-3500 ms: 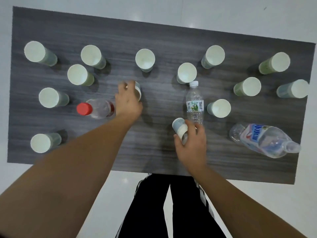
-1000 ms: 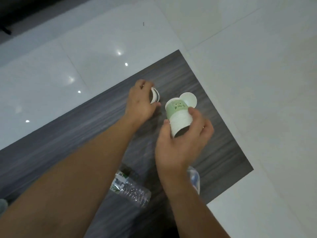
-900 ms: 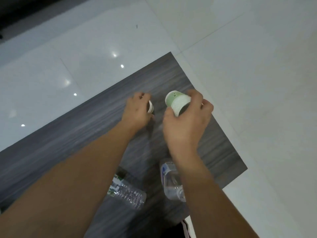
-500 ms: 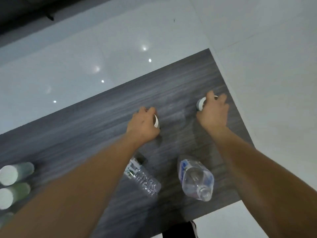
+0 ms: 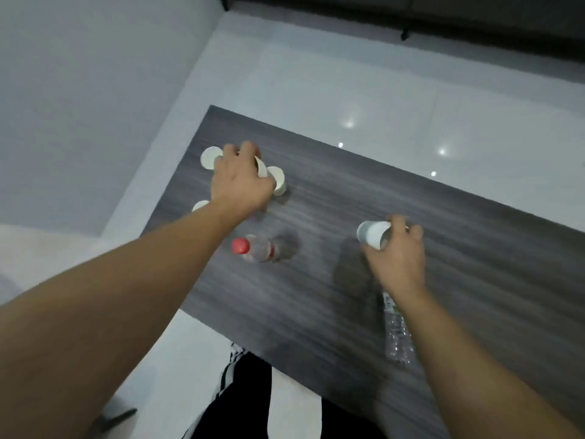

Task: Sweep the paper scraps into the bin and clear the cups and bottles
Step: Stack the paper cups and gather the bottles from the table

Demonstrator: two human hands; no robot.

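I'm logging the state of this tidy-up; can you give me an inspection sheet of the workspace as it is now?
Surface: dark wood-grain table.
Job's things: cups near the far left corner; red-capped bottle; clear bottle lying under the right forearm.
Clutter: no paper scraps or bin seen.
Grippers: left hand grips a cup among the cluster; right hand holds a white cup.
Cables: nothing seen.
Surroundings: glossy pale floor, grey wall.

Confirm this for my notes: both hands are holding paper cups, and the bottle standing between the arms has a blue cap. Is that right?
Not quite. In the head view the bottle standing between the arms has a red cap, not a blue one. The rest holds: the left hand grips a paper cup among the cups at the table's far left corner, and the right hand holds a white cup.
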